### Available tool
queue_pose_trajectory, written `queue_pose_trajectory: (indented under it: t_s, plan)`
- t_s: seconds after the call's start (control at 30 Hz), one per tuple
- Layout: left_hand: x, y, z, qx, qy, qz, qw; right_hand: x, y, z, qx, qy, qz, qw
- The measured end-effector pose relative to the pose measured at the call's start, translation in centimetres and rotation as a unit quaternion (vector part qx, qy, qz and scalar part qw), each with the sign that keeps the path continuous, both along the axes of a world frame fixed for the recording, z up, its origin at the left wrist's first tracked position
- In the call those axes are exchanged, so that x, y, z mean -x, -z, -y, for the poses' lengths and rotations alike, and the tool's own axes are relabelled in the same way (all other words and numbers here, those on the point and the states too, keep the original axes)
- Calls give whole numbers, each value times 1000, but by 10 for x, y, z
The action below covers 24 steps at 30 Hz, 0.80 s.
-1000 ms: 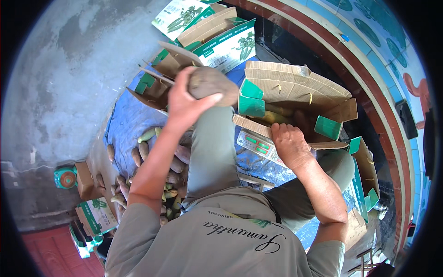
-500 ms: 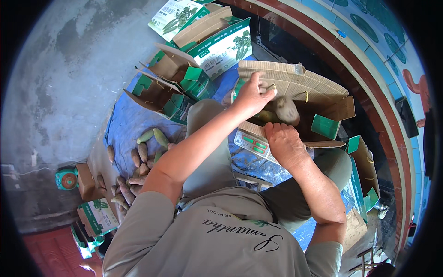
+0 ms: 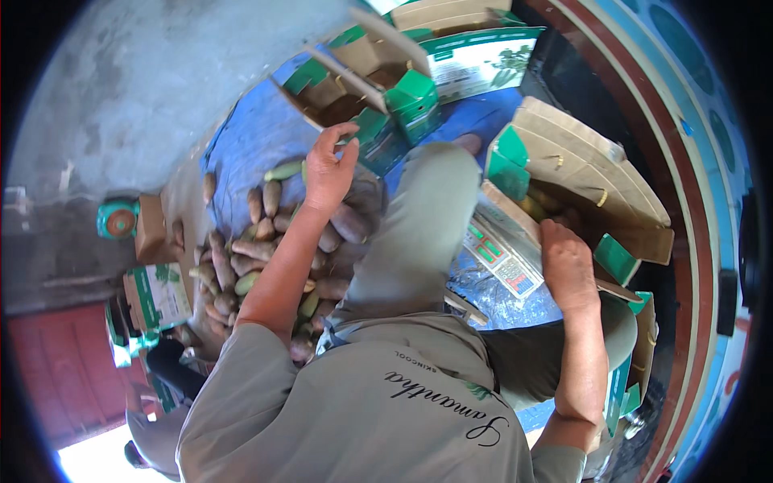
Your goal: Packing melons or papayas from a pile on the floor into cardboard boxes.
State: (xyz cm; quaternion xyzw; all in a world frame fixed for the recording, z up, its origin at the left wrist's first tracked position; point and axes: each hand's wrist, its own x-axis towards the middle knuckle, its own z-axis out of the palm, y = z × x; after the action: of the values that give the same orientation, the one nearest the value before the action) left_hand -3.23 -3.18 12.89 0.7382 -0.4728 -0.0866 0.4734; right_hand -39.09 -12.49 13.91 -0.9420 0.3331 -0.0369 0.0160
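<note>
My left hand (image 3: pixel 330 171) hangs in the air past the pile of root vegetables (image 3: pixel 266 245), near the open boxes, its thumb and fingers apart and nothing in it. The vegetables are long and brownish, several of them green, and lie on blue sheeting. To the right my right hand (image 3: pixel 567 262) is closed over the near edge of an open cardboard box (image 3: pixel 576 153). A few vegetables show dimly inside this box. Under its near side sits a digital scale (image 3: pixel 506 262) with lit green displays.
Two open green-and-brown boxes (image 3: pixel 412 101) stand at the far middle, before a white-and-green box (image 3: pixel 483 64). Another open box (image 3: pixel 636 362) stands beside my right knee. At the left are a small round turquoise device (image 3: pixel 117 220) and a carton (image 3: pixel 157 294). Another person (image 3: pixel 161 427) is at lower left.
My left hand has swung from above the box leftward toward the pile, and the pale vegetable seen at the box opening is no longer there. My right hand stays on the box edge. The view has turned left.
</note>
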Motion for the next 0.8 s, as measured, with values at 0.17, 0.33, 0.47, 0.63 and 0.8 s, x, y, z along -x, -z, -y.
queue_pose_trajectory:
  t_s: [0.17,0.33,0.47,0.63,0.8]
  plan:
    - [-56,67,-82,-110,-80,124,983,-3,-6,3,-69,28,18,997]
    - [-78,134,-163,-315,-160,71,933,-6,-7,6,-112,53,33,992]
    - [-82,199,-220,-500,-131,-49,855,-12,-12,3,-132,77,38,988]
    - [-47,235,-245,-599,-95,-81,791,-11,-9,5,-148,105,32,983]
    - [-24,268,-253,-612,-3,-89,786,-16,-10,5,-151,120,28,981]
